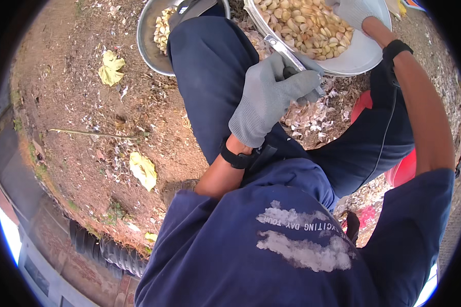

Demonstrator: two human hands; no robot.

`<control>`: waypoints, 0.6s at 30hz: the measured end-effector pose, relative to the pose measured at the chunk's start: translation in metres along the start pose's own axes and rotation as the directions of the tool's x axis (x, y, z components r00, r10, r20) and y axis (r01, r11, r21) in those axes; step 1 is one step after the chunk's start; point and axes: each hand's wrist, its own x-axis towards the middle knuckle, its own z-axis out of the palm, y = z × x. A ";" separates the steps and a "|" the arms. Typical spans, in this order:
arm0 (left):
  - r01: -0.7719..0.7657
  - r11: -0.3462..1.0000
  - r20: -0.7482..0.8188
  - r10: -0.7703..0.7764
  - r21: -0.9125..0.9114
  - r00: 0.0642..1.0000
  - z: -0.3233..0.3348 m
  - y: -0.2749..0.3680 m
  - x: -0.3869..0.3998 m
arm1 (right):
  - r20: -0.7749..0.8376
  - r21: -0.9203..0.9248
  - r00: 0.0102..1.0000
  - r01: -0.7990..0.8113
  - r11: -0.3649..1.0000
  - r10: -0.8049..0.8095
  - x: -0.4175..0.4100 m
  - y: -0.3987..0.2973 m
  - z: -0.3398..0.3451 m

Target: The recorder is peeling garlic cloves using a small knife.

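Note:
My left hand (pixel 267 90), in a grey knitted work glove, is closed around a flat metal tool (pixel 282 50) with a rivet near its far end. The tool slants across the near rim of a white basin (pixel 363 57), and my fingers hide its middle. Peeled-looking garlic cloves (pixel 303 27) fill much of the basin. My right hand (pixel 353 13), also gloved, reaches into the basin at the right of the cloves. Its fingers run to the top edge of the picture, so what they hold is hidden.
A metal bowl (pixel 148 46) with more garlic cloves (pixel 162 32) stands beyond my left knee. Garlic skins (pixel 311 115) litter the ground between my legs. Red plastic (pixel 403 169) shows beneath my right leg. Dry yellow leaves (pixel 143 170) and a thin stalk (pixel 96 133) lie at left.

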 end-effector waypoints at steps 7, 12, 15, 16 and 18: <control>0.026 1.000 0.009 -0.026 0.014 1.000 -0.004 -0.005 0.008 | 0.203 -0.046 0.979 -0.007 0.999 0.016 0.000 -0.021 0.004; 0.020 0.999 0.008 -0.020 -0.033 1.000 0.002 0.003 0.007 | 0.195 0.077 0.976 -0.111 0.991 0.094 -0.008 -0.038 -0.005; 0.034 0.999 -0.011 -0.033 0.012 0.999 0.004 0.006 0.002 | 0.253 0.047 0.953 -0.186 0.981 0.168 -0.005 -0.019 0.003; 0.008 1.000 0.014 -0.008 0.008 1.000 0.006 0.003 0.005 | 0.220 -0.020 0.967 -0.125 0.992 0.127 -0.007 0.000 0.008; 0.021 0.996 0.011 -0.022 0.087 1.000 -0.001 -0.001 0.000 | 0.177 0.089 0.982 -0.076 0.993 0.059 -0.009 -0.009 -0.002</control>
